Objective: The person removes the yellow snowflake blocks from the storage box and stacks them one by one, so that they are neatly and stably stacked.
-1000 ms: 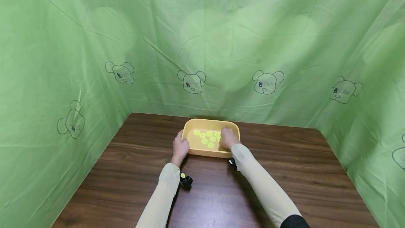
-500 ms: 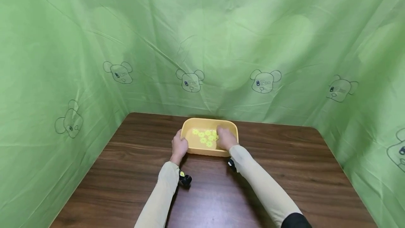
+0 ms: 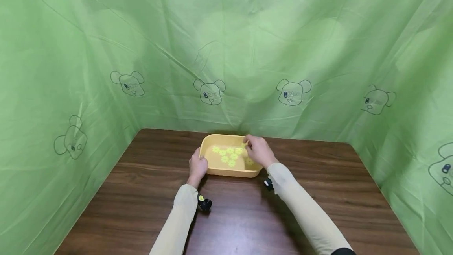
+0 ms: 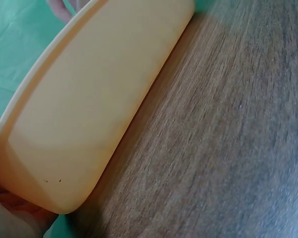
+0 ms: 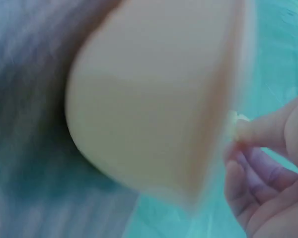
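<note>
L hand [image 3: 198,166] grips yellow tray [image 3: 230,172] by its 9 o'clock rim, fingers bent round it; tray sits nr 12 o'clock edge of counter [image 3: 226,211]. R hand [image 3: 262,151], fingers nearly together, pinches small yellow pc [image 3: 243,145] approx tray's 2 o'clock, w/ yellow flower shapes [image 3: 233,156] on tray floor.

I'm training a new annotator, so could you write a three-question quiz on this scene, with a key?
1. True or false: the left hand grips one end of the tray.
2. What form do the yellow shapes in the tray have?
A) rings
B) flowers
C) squares
3. Short answer: which hand pinches a small yellowish piece between thumb and finger?

Key: 1. True. 2. B. 3. The right hand.
</note>
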The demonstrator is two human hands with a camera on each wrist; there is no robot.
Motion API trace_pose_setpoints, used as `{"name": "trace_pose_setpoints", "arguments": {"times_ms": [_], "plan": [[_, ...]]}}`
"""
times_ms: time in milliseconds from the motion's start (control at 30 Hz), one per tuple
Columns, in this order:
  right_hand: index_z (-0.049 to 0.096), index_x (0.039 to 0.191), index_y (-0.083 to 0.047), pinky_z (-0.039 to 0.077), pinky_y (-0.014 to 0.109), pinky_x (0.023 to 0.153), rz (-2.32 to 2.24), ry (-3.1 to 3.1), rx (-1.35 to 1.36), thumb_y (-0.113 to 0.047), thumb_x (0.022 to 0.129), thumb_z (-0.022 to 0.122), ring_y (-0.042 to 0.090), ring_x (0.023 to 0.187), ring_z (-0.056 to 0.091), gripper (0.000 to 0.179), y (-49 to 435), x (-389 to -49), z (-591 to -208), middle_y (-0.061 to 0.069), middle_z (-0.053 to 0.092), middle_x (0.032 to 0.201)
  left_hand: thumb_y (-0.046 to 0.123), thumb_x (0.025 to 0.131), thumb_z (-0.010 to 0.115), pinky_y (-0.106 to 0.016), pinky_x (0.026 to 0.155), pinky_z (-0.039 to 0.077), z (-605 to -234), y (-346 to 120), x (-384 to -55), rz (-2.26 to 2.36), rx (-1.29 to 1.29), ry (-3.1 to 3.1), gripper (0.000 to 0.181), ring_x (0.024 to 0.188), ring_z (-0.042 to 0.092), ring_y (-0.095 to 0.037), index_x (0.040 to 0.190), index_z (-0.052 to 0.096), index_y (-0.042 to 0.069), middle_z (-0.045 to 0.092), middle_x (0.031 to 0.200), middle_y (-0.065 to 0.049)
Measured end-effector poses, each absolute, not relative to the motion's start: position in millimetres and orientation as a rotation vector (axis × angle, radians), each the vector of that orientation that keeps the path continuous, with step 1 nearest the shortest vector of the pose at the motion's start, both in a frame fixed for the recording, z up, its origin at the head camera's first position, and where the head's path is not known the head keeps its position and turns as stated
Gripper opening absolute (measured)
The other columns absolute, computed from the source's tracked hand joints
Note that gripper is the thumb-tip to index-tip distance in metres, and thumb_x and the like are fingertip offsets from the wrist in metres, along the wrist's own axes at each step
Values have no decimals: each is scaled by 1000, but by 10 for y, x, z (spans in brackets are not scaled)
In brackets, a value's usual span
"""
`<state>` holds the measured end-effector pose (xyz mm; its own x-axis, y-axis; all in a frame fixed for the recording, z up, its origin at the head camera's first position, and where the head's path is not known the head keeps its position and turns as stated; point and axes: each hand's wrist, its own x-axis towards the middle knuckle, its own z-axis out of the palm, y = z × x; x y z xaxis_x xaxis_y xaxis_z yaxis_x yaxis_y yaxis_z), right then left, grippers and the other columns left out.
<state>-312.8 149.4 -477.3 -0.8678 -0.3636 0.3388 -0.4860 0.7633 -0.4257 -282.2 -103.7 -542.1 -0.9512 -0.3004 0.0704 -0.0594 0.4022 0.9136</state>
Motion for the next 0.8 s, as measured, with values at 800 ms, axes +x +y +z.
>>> {"name": "trace_pose_setpoints", "arguments": {"times_ms": [800], "plan": [[73, 103, -6, 50, 37, 74, 935, -2899, 187, -9, 92, 63, 22, 82, 63, 15, 2675, -3056, -5177, 6, 72, 88, 3, 93, 43, -56, 104, 46, -5389, -1031, -2822, -1569, 334, -2457, 52, 122, 57, -43, 144, 54, 4, 60, 139, -25]]}}
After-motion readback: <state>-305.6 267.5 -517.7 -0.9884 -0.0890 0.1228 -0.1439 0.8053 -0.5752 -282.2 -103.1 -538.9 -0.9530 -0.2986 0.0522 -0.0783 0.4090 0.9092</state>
